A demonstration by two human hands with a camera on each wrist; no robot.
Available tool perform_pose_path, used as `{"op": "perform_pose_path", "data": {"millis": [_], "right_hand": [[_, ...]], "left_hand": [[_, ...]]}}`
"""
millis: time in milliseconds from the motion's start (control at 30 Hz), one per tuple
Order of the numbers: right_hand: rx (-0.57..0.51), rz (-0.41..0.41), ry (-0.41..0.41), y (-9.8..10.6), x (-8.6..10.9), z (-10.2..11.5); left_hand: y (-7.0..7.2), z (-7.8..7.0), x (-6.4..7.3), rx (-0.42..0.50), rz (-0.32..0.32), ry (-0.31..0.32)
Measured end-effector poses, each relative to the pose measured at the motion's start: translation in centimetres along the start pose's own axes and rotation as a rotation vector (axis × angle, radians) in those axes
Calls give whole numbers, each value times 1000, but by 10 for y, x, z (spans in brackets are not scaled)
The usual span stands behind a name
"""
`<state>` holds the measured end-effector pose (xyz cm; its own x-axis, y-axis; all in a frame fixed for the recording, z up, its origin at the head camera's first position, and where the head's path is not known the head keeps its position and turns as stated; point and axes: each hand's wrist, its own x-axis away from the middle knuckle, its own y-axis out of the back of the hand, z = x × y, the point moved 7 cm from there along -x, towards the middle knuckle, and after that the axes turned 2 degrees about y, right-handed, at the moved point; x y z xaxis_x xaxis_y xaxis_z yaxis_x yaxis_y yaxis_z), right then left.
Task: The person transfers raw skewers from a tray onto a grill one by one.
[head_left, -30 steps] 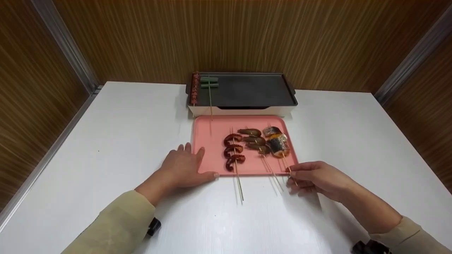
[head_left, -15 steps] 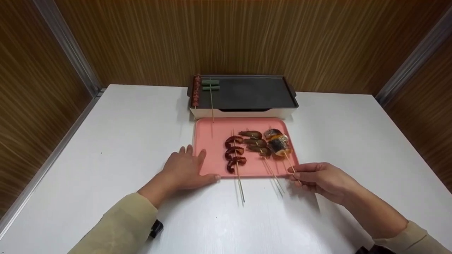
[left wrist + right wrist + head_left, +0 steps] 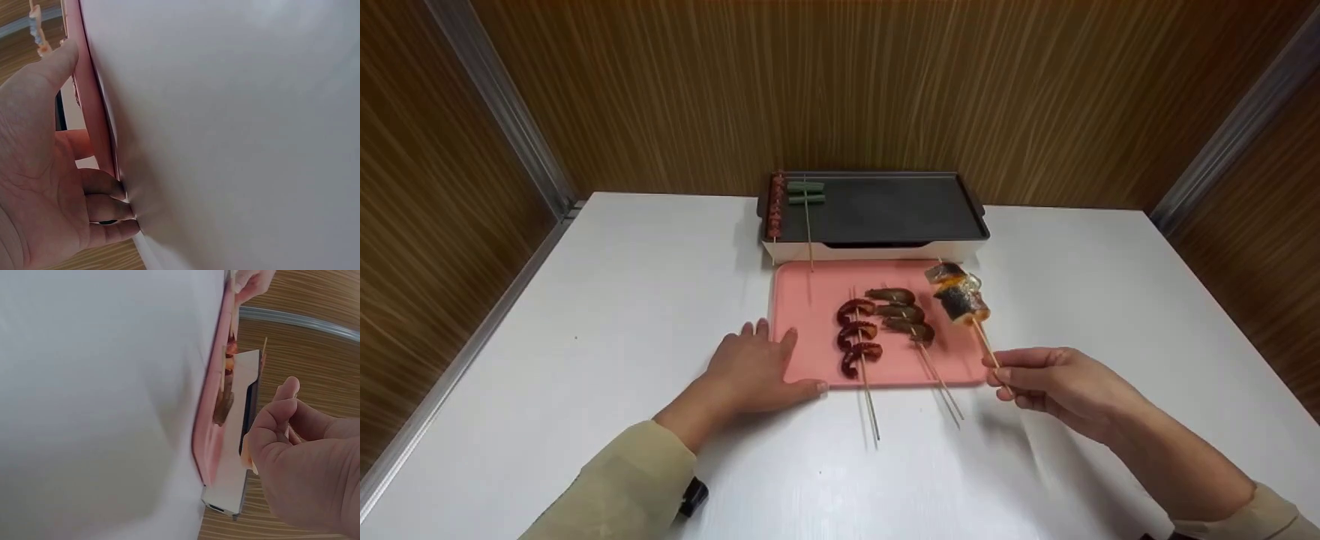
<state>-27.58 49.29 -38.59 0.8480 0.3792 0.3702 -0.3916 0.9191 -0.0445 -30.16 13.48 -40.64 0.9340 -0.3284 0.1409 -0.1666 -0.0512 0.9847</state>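
My right hand (image 3: 1057,382) pinches the bare stick of a fish skewer (image 3: 962,300), whose silvery-black and orange chunks hang above the right side of the pink tray (image 3: 806,300). In the right wrist view, thumb and fingers close together while the hand (image 3: 304,455) hides most of the fish. My left hand (image 3: 754,367) rests at the tray's front left corner, fingers spread along the left edge and thumb along the front rim. On the tray lie a skewer of dark red octopus tentacles (image 3: 855,330) and one of brownish-green, shrimp-like pieces (image 3: 906,311), sticks overhanging the front.
Behind the tray stands a black flat-topped grill (image 3: 892,210) with a white base. A red meat skewer (image 3: 775,210) and a green vegetable skewer (image 3: 806,199) lie at its left end. Wood-grain panels (image 3: 870,90) enclose the white table (image 3: 660,255) at the back and sides.
My right hand has lifted the fish skewer off the tray and shifted it slightly to the right. My left hand stays at the tray corner. The head view has tilted slightly.
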Motion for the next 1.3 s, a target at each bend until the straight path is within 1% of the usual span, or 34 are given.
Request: {"op": "perform_pose_path", "data": {"millis": [133, 300, 567, 733, 867, 1033, 1167, 1300], "right_hand": [[7, -31, 40, 5, 1, 15], [1, -88, 70, 13, -7, 37], [-43, -151, 105, 31, -35, 72], [-49, -176, 108, 38, -58, 87], [-41, -186, 112, 40, -78, 92], [-42, -181, 121, 41, -102, 92], [-37, -203, 87, 44, -115, 87], [-47, -220, 59, 48, -123, 82]], "left_hand": [[2, -1, 0, 3, -13, -7], [2, -2, 1, 0, -21, -12], [0, -2, 0, 9, -8, -1], [1, -1, 0, 17, -3, 3], [2, 0, 1, 18, -9, 0], [2, 1, 1, 14, -23, 0], [1, 1, 0, 8, -14, 2], [1, -1, 0, 14, -4, -2]]}}
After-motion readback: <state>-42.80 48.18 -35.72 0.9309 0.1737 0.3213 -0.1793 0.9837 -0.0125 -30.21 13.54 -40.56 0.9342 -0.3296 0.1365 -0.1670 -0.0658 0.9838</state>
